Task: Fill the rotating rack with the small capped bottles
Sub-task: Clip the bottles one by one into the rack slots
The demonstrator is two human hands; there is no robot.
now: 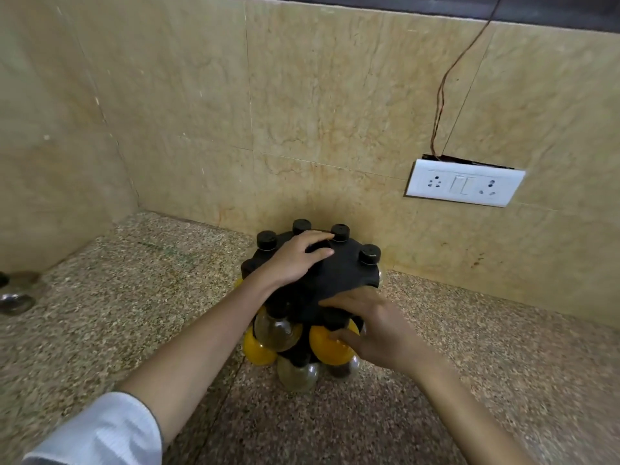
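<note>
A black rotating rack (345,273) stands on the speckled counter close to the back wall. Several black bottle caps (370,254) poke up through its top tier. Below, small round bottles hang in the lower tiers: a yellow one (330,345), another yellow one (256,350) and clear ones (276,332). My left hand (295,260) lies flat on the rack's top, fingers spread. My right hand (372,327) reaches in from the right, thumb and fingers closed around the yellow bottle under the top tier.
The granite counter (134,297) meets beige tiled walls in a corner at the left. A white socket plate (464,186) with a loose wire sits on the wall to the right. A steel vessel (15,302) shows at the left edge.
</note>
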